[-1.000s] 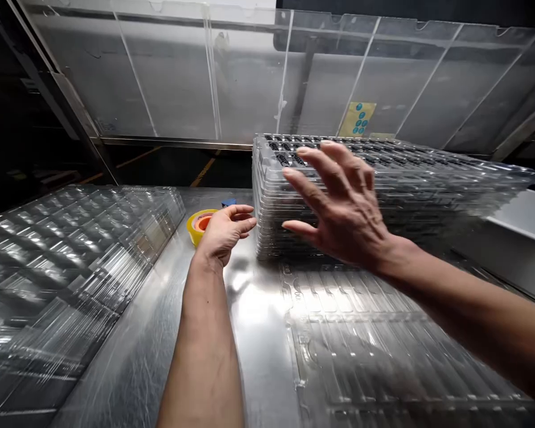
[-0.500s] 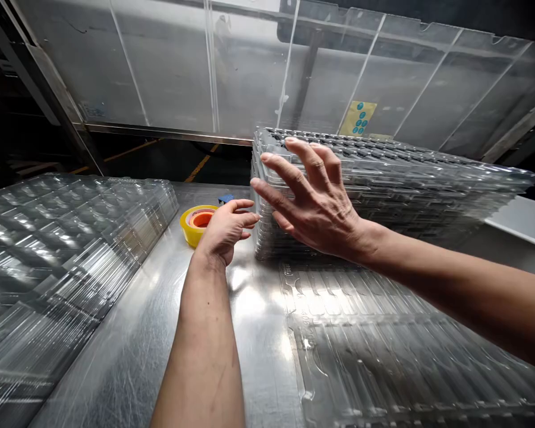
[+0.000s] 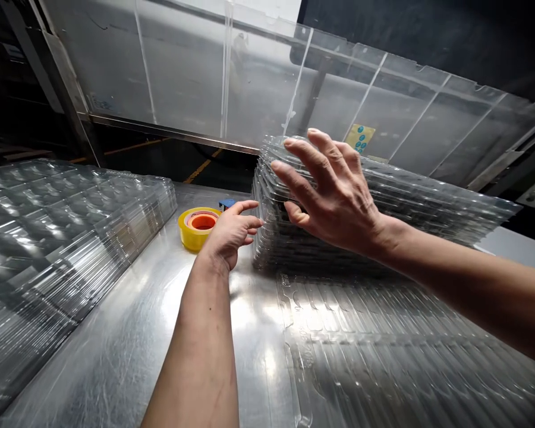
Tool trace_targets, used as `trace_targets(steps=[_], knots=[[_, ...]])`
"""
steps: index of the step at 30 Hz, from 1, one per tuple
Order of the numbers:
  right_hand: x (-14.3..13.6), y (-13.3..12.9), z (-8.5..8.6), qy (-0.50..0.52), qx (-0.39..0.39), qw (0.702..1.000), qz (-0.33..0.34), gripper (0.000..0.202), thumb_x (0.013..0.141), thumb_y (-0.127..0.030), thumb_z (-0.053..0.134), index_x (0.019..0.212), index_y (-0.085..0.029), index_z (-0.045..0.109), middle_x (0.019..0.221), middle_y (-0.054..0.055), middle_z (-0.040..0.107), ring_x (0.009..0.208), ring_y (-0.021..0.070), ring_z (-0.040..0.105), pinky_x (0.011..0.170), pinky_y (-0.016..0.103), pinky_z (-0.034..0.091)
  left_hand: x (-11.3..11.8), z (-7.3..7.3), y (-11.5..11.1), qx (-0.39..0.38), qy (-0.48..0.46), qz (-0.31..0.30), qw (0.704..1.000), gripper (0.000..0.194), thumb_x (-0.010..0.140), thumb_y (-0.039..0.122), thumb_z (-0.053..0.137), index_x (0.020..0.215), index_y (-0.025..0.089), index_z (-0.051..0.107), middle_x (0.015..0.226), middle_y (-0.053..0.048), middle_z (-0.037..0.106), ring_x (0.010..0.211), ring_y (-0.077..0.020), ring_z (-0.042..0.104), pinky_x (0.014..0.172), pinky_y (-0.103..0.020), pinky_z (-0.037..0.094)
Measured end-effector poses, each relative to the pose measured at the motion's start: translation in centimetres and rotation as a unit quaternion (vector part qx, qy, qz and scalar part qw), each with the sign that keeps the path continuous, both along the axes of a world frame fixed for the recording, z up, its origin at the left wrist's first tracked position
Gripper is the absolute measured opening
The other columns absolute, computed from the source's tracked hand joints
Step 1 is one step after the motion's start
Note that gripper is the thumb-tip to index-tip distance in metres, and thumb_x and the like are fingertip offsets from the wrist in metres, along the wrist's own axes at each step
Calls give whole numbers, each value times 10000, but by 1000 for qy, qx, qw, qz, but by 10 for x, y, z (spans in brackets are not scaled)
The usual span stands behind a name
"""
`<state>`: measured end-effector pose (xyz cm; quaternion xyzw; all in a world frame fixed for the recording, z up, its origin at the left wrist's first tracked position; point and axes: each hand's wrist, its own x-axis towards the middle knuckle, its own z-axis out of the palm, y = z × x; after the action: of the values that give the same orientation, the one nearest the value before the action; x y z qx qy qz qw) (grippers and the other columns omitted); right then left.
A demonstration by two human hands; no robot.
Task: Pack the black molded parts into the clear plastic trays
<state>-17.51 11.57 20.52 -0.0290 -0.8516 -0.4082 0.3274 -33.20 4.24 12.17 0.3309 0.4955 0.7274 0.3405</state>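
Note:
My right hand (image 3: pixel 334 193) is open, fingers spread, over the left part of a tall stack of clear plastic trays (image 3: pixel 428 190). Whether its fingertips touch the top tray I cannot tell. Beside the stack's left side is my left hand (image 3: pixel 230 233), palm turned toward the trays, its fingers apart and their tips close to the tray edges. Nothing is held in either hand. The stack's left corners are fanned slightly apart. Just left of my left hand lies a roll of clear yellowish tape (image 3: pixel 189 238) with an orange core.
Another stack of clear trays (image 3: pixel 129 220) fills the left side of the metal table (image 3: pixel 138 333). A single clear tray (image 3: pixel 383 351) lies flat at the front right. Behind my left hand sits a small blue object (image 3: pixel 225 204). A transparent panel (image 3: pixel 182 77) stands along the back.
The view has tilted slightly. My right hand has shifted a little to the right, still spread. Tray edges at the stack's left end look more fanned apart. My left hand has barely moved.

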Motion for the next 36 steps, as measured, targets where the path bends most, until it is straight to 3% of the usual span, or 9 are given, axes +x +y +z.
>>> trace_targets(steps=[6,13,17,22,27,30,36], knots=[[1,2,10,-2,15,1000,7,673,874,-241,543,1493,-312,287,1537,94,327,1400,407,270,1057,664,283,-1,0,1,-1,1,-2,1000,485,662,116,646,1129,242,680,725,-5,595,675,-132,513,675,-306,389],[1,5,5,6,40,998,41,753,844,-222,598,1503,-319,247,1513,122,356,1367,421,322,1019,664,321,2,2,-5,22,23,-35,999,567,678,100,644,1218,272,651,729,34,545,723,-109,478,741,-291,371],[0,6,-2,-4,38,998,51,770,865,-233,582,1512,-350,184,1511,96,354,1377,410,305,1032,656,307,3,1,-1,72,53,-20,996,531,655,45,606,1130,256,710,647,54,466,689,-102,445,713,-276,343],[-2,8,-11,-8,45,998,49,769,857,-268,608,1499,-352,193,1507,85,354,1384,385,297,1057,627,287,2,-3,2,88,24,-30,995,361,633,90,645,949,217,765,726,23,608,733,-115,478,727,-290,343],[-3,12,-12,-1,17,999,48,748,841,-353,647,1476,-284,258,1507,132,342,1391,370,279,1083,593,257,-1,-7,3,112,2,-45,993,220,636,265,766,852,222,768,952,-12,691,881,-142,528,781,-302,365],[-2,15,-7,-1,-3,999,50,758,843,-418,653,1473,-262,260,1501,150,338,1376,359,300,1077,576,265,-2,-8,5,117,-9,-40,992,276,609,360,823,831,205,770,885,-19,692,833,-131,525,752,-286,369],[-1,17,-1,-13,-23,999,37,737,863,-423,635,1472,-279,246,1482,147,356,1304,362,382,1027,576,297,0,-5,6,121,-21,-6,992,320,512,325,889,763,168,767,726,7,674,704,-90,511,701,-254,381]])
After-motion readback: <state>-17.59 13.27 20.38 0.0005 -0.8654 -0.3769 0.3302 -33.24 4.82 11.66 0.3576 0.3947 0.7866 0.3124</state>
